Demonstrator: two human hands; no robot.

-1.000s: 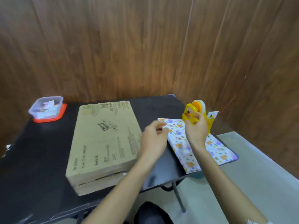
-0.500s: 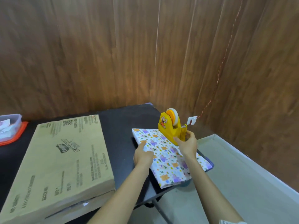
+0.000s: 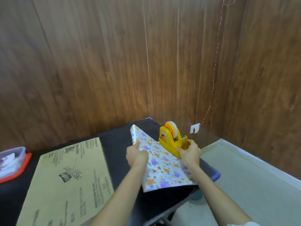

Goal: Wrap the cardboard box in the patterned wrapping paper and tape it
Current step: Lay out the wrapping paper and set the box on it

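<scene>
Yellow tape dispenser (image 3: 171, 141) gripped in my right hand (image 3: 189, 152) on the patterned wrapping paper (image 3: 162, 162), my left hand (image 3: 136, 154) pinching the paper's raised left edge, cardboard box (image 3: 70, 180) flat on the black table (image 3: 114, 139), just left of the paper

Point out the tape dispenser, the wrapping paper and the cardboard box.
tape dispenser (image 3: 170, 143): head view, yellow side of its body.
wrapping paper (image 3: 162, 169): head view, patterned top face.
cardboard box (image 3: 70, 176): head view, printed top face.
</scene>
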